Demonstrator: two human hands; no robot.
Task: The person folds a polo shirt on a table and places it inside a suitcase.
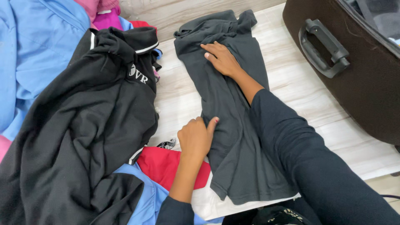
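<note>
A dark grey shirt [233,137] lies lengthwise on a pale wood-grain surface [291,83], partly folded. My left hand [195,137] pinches the shirt's left edge near its middle, thumb on top of the cloth. My right hand [221,58] rests flat on the shirt's upper part, just below the bunched collar and sleeves. My dark-sleeved right forearm crosses the shirt's right side.
A heap of clothes fills the left: a large black garment with white trim [91,125], light blue cloth [33,46], pink pieces [102,12], a red and white garment [166,166]. A dark brown suitcase [366,83] with a black handle [323,48] stands at the right.
</note>
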